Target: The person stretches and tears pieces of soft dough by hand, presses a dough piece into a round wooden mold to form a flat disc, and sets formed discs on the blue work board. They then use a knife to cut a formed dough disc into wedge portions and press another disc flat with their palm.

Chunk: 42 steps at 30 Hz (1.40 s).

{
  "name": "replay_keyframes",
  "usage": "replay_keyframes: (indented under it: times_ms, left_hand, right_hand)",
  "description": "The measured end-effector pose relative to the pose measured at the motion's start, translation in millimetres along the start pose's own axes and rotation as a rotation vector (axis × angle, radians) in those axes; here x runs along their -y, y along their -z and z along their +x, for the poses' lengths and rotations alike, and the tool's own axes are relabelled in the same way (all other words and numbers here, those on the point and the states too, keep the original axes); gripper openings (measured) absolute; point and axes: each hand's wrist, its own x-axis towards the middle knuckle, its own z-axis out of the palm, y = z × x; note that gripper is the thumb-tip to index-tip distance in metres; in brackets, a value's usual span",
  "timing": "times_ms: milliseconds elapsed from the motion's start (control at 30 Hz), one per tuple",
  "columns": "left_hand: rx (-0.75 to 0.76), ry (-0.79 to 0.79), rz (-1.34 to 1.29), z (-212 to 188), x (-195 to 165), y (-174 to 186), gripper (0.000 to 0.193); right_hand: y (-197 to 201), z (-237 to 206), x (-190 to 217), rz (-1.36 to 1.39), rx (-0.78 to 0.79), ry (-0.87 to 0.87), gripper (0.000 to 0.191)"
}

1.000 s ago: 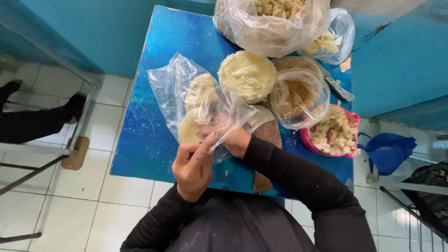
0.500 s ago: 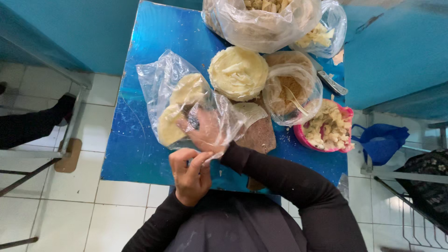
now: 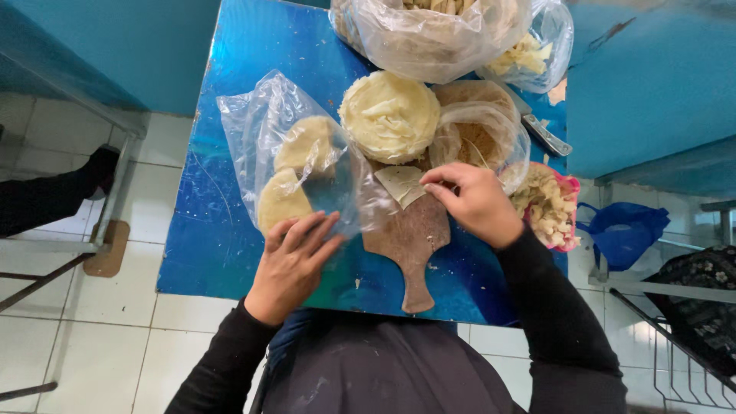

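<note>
The left hand (image 3: 291, 264) lies flat with its fingers spread on the mouth of a clear plastic bag (image 3: 295, 165). It presses down and does not close around anything. The bag lies near the left edge of the blue table (image 3: 230, 77). Two round pale pieces (image 3: 295, 172) are already inside it.

The right hand (image 3: 475, 203) pinches a thin pale sheet (image 3: 402, 184) with its fingertips. The sheet lies on the far end of a wooden board (image 3: 410, 241), near the front edge of the table. It is not in the bag yet.

A round stack of thin sheets (image 3: 391, 115) sits behind the board, so plenty looks left to pack. That is only my guess.

Big bags of food (image 3: 437, 31) at the far edge are cut off at the top. A pink bowl (image 3: 563, 215) of small pieces sits at the right edge, partly hidden by the right hand. What the pale food is, I cannot tell.
</note>
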Motion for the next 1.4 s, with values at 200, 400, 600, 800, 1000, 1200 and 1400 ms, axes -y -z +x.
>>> replay_keyframes:
  times_ms: [200,400,600,800,1000,1200,1400]
  left_hand:
    - [0.079,-0.022,0.207,-10,24,0,0.032]
    - [0.147,0.047,0.219,-6,44,31,0.024]
    - [0.103,-0.039,-0.209,23,34,78,0.052]
    - [-0.046,-0.107,-0.173,87,32,64,0.027]
    - [-0.063,-0.032,-0.299,182,51,-39,0.01]
    - [-0.061,0.146,-0.391,209,61,-92,0.027]
    - [-0.031,0.268,-0.685,182,36,-64,0.013]
  right_hand:
    - [-33,17,-23,-0.279,-0.155,0.027,0.019]
    - [-44,22,-26,-0.307,-0.144,-0.044,0.01]
    - [-48,18,-31,-0.165,-0.156,0.032,0.019]
    - [-53,27,-42,-0.179,-0.113,0.043,0.022]
    - [-43,22,-35,-0.29,-0.099,0.273,0.012]
    - [-4,17,-10,-0.123,0.2,0.21,0.011]
    - [21,13,17,-0.103,0.121,0.322,0.009]
